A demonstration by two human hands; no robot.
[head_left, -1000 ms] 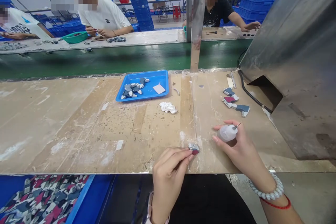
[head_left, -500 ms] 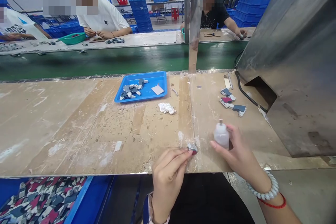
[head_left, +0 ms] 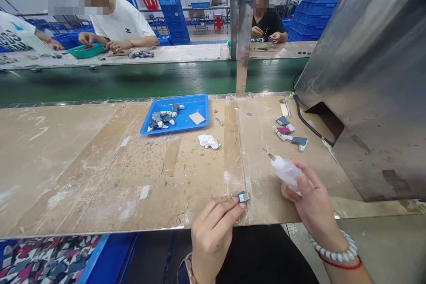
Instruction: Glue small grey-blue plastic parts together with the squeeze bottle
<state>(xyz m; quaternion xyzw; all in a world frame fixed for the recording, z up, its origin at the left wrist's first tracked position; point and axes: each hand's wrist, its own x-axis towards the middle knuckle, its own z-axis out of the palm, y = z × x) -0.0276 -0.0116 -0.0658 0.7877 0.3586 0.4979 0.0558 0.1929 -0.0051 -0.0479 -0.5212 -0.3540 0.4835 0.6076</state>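
Near the front edge of the workbench [head_left: 100, 182], my left hand [head_left: 214, 226] pinches a small blue-grey and white plastic piece [head_left: 243, 196] between thumb and fingertips. To its right, my right hand [head_left: 308, 191] is wrapped round a translucent white squeeze bottle [head_left: 286, 171]. A thin metal needle tip on the bottle points up and to the left, apart from the piece. Several similar parts in blue-grey, white and dark red [head_left: 285, 131] lie beyond the bottle. Between the hands and the tray sits a crumpled white tissue [head_left: 208, 141].
A blue tray [head_left: 196, 129] holds more parts and a pale card. On the right stands a large metal housing [head_left: 376, 111] with a black cable [head_left: 308, 122]. Below left, a blue bin [head_left: 96, 255] is full of parts. Co-workers sit across the green conveyor [head_left: 166, 75].
My right hand has tipped the bottle from upright to slanting left, its needle now showing. The piece in my left hand has been turned. Across the conveyor, co-workers' hands have moved.
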